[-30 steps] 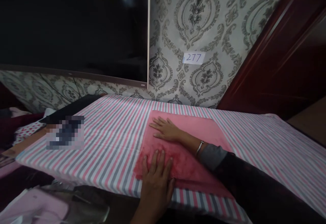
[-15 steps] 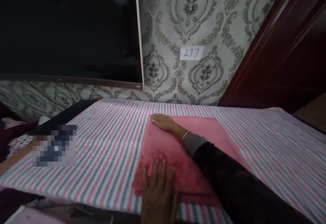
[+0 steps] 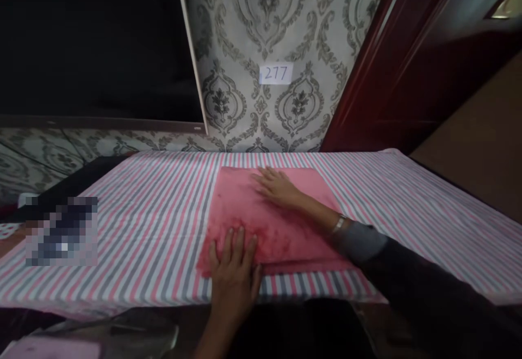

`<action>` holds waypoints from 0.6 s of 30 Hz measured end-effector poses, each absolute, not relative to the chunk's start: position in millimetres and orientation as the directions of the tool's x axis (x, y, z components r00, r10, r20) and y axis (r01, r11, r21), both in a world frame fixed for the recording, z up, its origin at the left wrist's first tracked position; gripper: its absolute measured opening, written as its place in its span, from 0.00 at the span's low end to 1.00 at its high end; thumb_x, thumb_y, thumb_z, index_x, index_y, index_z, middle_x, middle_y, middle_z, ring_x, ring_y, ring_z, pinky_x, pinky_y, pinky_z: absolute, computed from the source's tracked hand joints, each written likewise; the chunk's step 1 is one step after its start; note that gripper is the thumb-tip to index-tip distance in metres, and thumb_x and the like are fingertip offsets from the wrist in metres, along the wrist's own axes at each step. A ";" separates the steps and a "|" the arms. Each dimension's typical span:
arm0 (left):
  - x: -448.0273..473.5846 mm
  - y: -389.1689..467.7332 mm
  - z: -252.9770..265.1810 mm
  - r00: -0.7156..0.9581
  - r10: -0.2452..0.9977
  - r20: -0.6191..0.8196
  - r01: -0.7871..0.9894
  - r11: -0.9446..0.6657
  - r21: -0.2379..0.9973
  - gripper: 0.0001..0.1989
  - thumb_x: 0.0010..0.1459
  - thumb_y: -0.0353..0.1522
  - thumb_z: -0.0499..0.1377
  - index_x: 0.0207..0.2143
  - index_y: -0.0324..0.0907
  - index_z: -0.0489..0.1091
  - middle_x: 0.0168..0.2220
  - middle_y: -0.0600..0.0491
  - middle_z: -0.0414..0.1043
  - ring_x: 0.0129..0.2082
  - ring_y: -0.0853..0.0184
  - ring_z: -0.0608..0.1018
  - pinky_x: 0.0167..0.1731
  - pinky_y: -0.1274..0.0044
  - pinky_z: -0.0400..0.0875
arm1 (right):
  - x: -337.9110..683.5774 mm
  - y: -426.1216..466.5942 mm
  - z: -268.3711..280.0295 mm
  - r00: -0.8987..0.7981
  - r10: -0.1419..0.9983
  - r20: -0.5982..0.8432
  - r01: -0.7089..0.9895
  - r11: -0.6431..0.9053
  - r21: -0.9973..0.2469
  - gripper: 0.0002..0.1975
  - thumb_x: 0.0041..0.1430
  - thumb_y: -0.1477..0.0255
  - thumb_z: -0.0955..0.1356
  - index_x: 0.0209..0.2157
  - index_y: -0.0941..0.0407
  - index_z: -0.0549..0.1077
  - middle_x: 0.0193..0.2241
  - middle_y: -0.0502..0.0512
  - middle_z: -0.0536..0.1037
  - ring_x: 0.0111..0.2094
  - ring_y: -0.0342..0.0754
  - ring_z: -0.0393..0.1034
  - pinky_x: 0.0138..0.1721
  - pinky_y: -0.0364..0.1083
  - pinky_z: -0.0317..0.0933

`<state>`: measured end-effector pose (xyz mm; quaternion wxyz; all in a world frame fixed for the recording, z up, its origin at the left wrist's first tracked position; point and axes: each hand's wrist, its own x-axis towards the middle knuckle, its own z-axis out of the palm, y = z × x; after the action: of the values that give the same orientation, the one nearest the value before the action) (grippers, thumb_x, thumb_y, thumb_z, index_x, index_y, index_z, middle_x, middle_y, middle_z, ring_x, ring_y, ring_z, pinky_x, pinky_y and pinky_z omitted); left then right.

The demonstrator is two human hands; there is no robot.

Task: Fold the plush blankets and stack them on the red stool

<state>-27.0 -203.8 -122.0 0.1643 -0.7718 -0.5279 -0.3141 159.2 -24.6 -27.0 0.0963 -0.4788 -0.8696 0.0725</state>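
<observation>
A pink plush cloth, folded into a rough rectangle, lies flat on a striped sheet. My left hand rests on its near left corner, fingers spread and palm down. Farther back, my right hand lies flat on the cloth's upper middle with its fingers stretched out. A bracelet circles my right wrist. Darker, ruffled patches show in the cloth's pile near my left hand. Neither hand grips anything.
Behind the table stands a patterned wall with a paper label marked 277. A large dark screen is at the back left, a dark red door at the right. A blurred-out patch covers something at the left.
My right hand has slid from the cloth's far left corner rightward across it. My left hand stays at the near left corner. The head view has shifted right.
</observation>
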 end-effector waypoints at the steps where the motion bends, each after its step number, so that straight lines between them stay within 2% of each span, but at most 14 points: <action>1: -26.9 -204.1 -120.2 0.244 0.720 0.650 0.917 -0.389 0.087 0.24 0.63 0.37 0.56 0.61 0.45 0.68 0.65 0.43 0.64 0.66 0.48 0.63 0.66 0.49 0.40 | 183.2 -42.2 -32.4 -0.489 0.864 0.117 0.841 0.503 -0.201 0.30 0.71 0.51 0.53 0.70 0.43 0.51 0.73 0.52 0.44 0.72 0.61 0.34 0.67 0.67 0.37; 4: -26.6 -204.6 -116.6 0.246 0.746 0.619 0.915 -0.390 0.107 0.25 0.63 0.38 0.56 0.62 0.46 0.67 0.65 0.43 0.64 0.67 0.49 0.62 0.66 0.49 0.40 | 246.7 -97.8 -62.1 -0.353 0.921 0.164 0.914 0.377 -0.150 0.30 0.71 0.51 0.53 0.70 0.42 0.51 0.73 0.50 0.45 0.72 0.62 0.32 0.67 0.69 0.37; 6: -26.1 -204.4 -115.7 0.241 0.748 0.618 0.915 -0.388 0.112 0.25 0.63 0.38 0.56 0.62 0.47 0.66 0.65 0.44 0.64 0.67 0.49 0.62 0.67 0.49 0.40 | 273.9 -131.1 -87.8 -0.284 0.940 0.187 0.935 0.314 -0.162 0.30 0.71 0.52 0.52 0.71 0.42 0.49 0.73 0.49 0.44 0.72 0.60 0.33 0.66 0.68 0.41; 11: -24.4 -203.0 -114.3 0.254 0.748 0.614 0.923 -0.376 0.077 0.27 0.64 0.37 0.56 0.65 0.48 0.62 0.66 0.45 0.63 0.67 0.49 0.61 0.66 0.50 0.41 | 295.5 -181.7 -128.3 -0.262 0.907 0.330 0.893 0.358 -0.274 0.31 0.72 0.55 0.53 0.71 0.47 0.48 0.73 0.51 0.44 0.73 0.57 0.28 0.69 0.63 0.41; 15: -35.6 -204.8 -108.0 0.331 0.767 0.550 0.915 -0.403 0.011 0.28 0.65 0.38 0.54 0.67 0.47 0.59 0.68 0.44 0.59 0.68 0.50 0.60 0.67 0.51 0.40 | 300.2 -197.6 -128.7 -0.310 0.870 0.383 0.826 0.446 -0.345 0.37 0.68 0.53 0.62 0.72 0.45 0.43 0.73 0.56 0.43 0.71 0.61 0.43 0.66 0.64 0.50; 18: -58.1 -206.9 -102.5 0.372 0.785 0.495 0.911 -0.412 -0.031 0.30 0.65 0.39 0.55 0.68 0.48 0.56 0.69 0.44 0.56 0.69 0.50 0.58 0.66 0.50 0.41 | 304.9 -202.6 -127.3 -0.324 0.853 0.409 0.795 0.480 -0.371 0.40 0.66 0.57 0.66 0.72 0.46 0.43 0.72 0.59 0.45 0.69 0.62 0.50 0.63 0.62 0.56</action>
<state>-58.1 -206.9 -102.5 0.1513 -0.8143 -0.5208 -0.2071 304.9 -202.6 -127.3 0.2836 -0.5075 -0.8120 0.0512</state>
